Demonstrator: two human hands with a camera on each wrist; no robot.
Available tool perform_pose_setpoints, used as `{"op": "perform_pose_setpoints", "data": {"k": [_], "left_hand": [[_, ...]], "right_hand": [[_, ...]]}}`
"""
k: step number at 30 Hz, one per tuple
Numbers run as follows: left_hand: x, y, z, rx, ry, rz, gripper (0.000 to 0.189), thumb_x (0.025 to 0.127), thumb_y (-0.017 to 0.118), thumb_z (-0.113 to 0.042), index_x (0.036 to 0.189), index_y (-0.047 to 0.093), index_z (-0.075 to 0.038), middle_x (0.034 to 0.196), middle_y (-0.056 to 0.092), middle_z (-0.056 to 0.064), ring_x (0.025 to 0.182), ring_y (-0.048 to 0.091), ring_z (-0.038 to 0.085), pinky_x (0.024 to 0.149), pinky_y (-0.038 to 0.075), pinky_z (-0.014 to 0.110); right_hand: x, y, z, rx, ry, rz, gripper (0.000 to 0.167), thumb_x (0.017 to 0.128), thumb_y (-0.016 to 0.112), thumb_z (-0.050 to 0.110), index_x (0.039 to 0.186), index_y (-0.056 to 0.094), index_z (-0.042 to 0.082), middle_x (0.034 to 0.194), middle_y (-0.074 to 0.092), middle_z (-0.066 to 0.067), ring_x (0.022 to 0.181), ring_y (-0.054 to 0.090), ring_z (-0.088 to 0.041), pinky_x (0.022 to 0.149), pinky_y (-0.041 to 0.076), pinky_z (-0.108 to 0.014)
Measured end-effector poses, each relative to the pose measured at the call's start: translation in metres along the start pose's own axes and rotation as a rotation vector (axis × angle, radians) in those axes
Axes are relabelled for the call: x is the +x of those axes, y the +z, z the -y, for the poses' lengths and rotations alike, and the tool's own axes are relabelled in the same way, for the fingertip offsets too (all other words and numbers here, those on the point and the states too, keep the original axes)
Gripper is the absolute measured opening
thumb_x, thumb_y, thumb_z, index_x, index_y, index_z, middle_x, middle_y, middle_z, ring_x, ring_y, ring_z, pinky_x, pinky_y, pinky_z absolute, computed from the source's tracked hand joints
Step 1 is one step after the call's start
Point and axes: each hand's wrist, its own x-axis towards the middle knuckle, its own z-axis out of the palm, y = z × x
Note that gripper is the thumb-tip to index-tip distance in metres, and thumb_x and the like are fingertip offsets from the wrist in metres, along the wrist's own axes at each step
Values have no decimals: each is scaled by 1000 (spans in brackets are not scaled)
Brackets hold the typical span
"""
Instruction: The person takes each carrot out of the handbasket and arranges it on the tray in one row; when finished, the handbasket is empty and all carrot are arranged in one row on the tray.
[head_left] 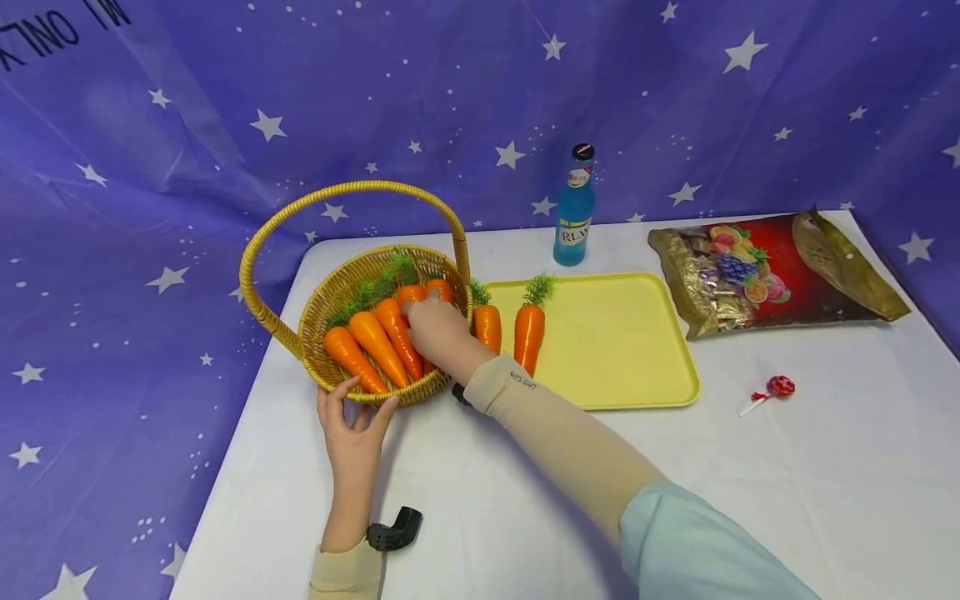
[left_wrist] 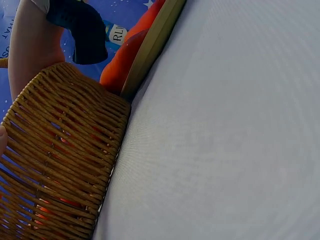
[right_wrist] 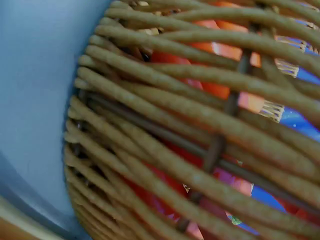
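Note:
A woven wicker basket [head_left: 303, 333] with a tall arched handle holds several orange carrots [head_left: 378, 346] with green tops. My right hand [head_left: 438, 329] reaches over its right side, fingers curled down around a carrot [head_left: 438, 289] among the others; the fingertips are hidden. At the near rim, my left hand [head_left: 352, 429] rests against the basket with thumb and fingers spread. One fingertip [left_wrist: 2, 140] shows beside the weave in the left wrist view. Through the wicker wall [right_wrist: 200, 115], the right wrist view shows orange carrots inside.
Right of the basket lies a yellow tray [head_left: 615, 333] with two carrots [head_left: 529, 333] at its left end. A blue bottle [head_left: 575, 217] stands behind it. A red and gold candy bag [head_left: 780, 271] and a red lollipop [head_left: 780, 386] lie farther right on the white table.

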Motion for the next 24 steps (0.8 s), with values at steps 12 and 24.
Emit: {"op": "perform_pose_setpoints", "data": {"k": [12, 24], "left_hand": [[-4, 0, -20, -9, -22, 1, 56, 81, 77, -3, 128, 47, 6, 158, -1, 13, 142, 17, 33, 104, 37, 49], [-7, 2, -33, 13, -5, 15, 55, 82, 76, -2, 127, 46, 9, 156, 1, 21, 141, 20, 35, 102, 36, 52]], "right_hand": [[8, 9, 11, -72, 26, -6, 28, 99, 55, 21, 125, 63, 21, 127, 51, -21, 67, 60, -19, 49, 50, -29], [20, 18, 12, 2, -11, 37, 38, 96, 61, 25, 134, 58, 19, 97, 70, -1, 67, 59, -11, 57, 47, -23]]}}
